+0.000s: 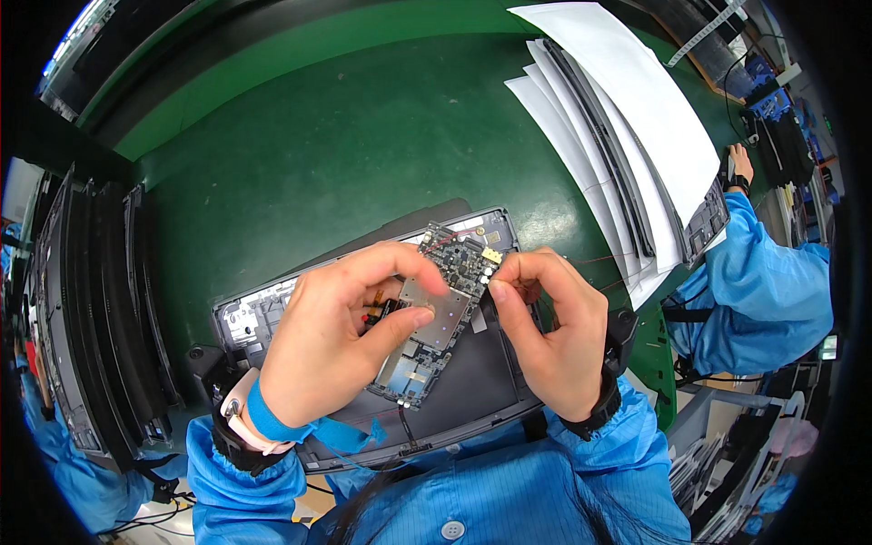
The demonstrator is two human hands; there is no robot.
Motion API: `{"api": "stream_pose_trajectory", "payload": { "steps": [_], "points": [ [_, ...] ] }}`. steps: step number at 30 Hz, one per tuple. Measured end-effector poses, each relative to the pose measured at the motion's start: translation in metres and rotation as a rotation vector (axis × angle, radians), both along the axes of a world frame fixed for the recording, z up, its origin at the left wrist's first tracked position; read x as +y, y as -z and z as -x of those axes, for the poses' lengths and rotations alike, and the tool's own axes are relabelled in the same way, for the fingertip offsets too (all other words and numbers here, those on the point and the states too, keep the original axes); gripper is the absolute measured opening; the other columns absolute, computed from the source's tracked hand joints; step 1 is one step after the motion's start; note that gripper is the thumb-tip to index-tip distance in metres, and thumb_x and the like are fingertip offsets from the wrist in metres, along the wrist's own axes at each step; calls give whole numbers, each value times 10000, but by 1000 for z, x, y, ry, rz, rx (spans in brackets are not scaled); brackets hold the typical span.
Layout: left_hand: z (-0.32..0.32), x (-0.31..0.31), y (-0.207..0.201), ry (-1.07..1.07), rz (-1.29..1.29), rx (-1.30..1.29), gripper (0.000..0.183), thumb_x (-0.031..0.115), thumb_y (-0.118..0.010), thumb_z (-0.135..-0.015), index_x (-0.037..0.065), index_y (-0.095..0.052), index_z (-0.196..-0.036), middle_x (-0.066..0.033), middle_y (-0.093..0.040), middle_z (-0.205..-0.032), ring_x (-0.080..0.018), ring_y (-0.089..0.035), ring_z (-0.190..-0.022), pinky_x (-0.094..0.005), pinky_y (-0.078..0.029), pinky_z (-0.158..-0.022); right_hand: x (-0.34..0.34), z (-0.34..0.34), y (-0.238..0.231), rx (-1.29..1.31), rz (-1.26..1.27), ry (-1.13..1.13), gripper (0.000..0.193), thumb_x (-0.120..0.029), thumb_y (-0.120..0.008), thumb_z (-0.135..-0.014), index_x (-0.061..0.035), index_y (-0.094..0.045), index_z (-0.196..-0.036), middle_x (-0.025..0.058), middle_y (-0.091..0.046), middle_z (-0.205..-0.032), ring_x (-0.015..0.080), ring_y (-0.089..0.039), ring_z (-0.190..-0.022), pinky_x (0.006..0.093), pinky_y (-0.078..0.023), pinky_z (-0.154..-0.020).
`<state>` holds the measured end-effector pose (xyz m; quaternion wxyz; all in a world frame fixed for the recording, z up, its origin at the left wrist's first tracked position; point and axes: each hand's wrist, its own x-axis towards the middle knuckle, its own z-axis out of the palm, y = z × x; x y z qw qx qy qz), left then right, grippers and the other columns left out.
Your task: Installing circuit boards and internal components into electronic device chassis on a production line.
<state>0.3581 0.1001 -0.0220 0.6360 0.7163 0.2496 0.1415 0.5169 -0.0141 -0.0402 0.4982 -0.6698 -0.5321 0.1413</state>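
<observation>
A green-black circuit board (459,263) with silver shield plates is held tilted above a dark grey device casing (486,372). My left hand (331,331) is closed on the board's left side, thumb and forefinger over the shield plate. Under its fingers shows a small bundle of black, red and orange parts, partly hidden. My right hand (563,331) pinches at the board's right edge, beside a pale yellow connector (491,255). Whatever lies between those fingertips is too small to make out. A thin red wire crosses the board's upper end.
The casing lies on a green table (345,118). White sheets (627,82) interleaved with dark panels are stacked at the far right. Several dark panels (100,309) stand upright at the left. A co-worker's blue sleeve (763,272) and hand are at the right, above a grey bin (727,409).
</observation>
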Motion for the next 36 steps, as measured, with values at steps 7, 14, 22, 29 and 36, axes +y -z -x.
{"api": "stream_pose_trajectory", "payload": {
  "steps": [7, 14, 22, 29, 36],
  "points": [
    [-4, -6, -5, -177, 147, 15, 527, -176, -555, -770, -47, -417, -1262, -155, -573, -1155, -119, -552, -992, -231, -463, -860, 0, -2, 0, -162, -36, 58, 139, 5, -691, -737, -43, -604, -834, 53, -607, -740, 183, -562, -599, 288, -413, -572],
    [-3, -3, 7, -103, 13, -124, 476, -103, -605, -771, -24, -478, -1223, -185, -633, -1111, -152, -579, -1060, -254, -463, -838, -1, -6, -6, -306, -60, 67, 136, -6, -711, -709, -47, -620, -801, 50, -620, -731, 207, -576, -620, 293, -407, -586],
    [0, 2, 11, -104, -154, -175, 491, -59, -634, -754, 7, -507, -1223, -164, -623, -1106, -219, -630, -935, -281, -480, -785, 4, -6, -5, -280, -91, 26, 135, 10, -702, -711, -44, -622, -804, 61, -621, -747, 204, -589, -637, 294, -420, -618],
    [9, 15, -15, -217, -252, 52, 483, -116, -656, -712, -11, -573, -1176, -103, -566, -1053, -117, -574, -879, -244, -513, -724, 9, 0, 4, -151, 1, -85, 140, 16, -658, -751, -38, -615, -873, 111, -610, -762, 276, -597, -673, 349, -478, -624],
    [12, 29, 0, -112, -700, 60, 284, 9, -713, -677, 6, -663, -957, -117, -659, -889, -232, -644, -750, -283, -515, -665, 14, -8, 7, -527, -66, -340, 177, 2, -637, -674, -7, -615, -849, 99, -615, -792, 251, -601, -716, 340, -479, -625]
  ]
}}
